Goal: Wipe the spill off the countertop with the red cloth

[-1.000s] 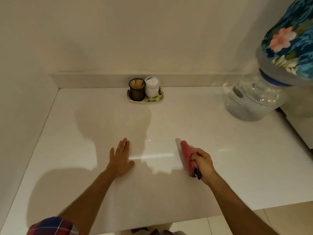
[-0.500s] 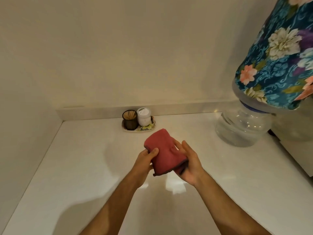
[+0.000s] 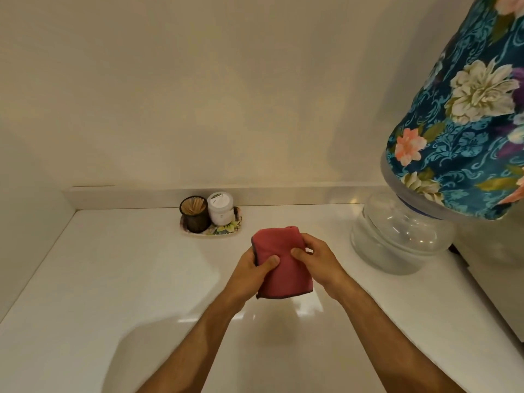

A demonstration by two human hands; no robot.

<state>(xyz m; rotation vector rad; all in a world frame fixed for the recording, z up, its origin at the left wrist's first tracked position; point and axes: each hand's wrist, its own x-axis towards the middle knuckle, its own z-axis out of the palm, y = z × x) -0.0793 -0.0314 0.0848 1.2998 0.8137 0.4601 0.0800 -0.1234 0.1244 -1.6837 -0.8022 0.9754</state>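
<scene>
Cloth [image 3: 279,265] handling is the step in hand: the folded red cloth is held in the air above the countertop [image 3: 119,279], gripped on both sides. Left hand [image 3: 251,269] is closed on the cloth's left edge, thumb pressed on its front face. Right hand [image 3: 317,258] is closed on the right edge, fingers curled over it. The cloth does not touch the surface. No liquid can be made out for certain; bright glossy patches lie on the countertop directly below the cloth, and may be reflection or remaining wet film. Judged from this, the cloth is being refolded or turned between passes. The next move calls for lowering it flat onto the patch and pressing evenly. At rear left of the hands, a tray [image 3: 224,231] carries a toothpick cup [image 3: 194,215] and a white jar [image 3: 220,209], well apart from the work area. At right, a water bottle [image 3: 397,239] under a floral cover [image 3: 465,131] stands near; a wide stroke rightward could reach it.
</scene>
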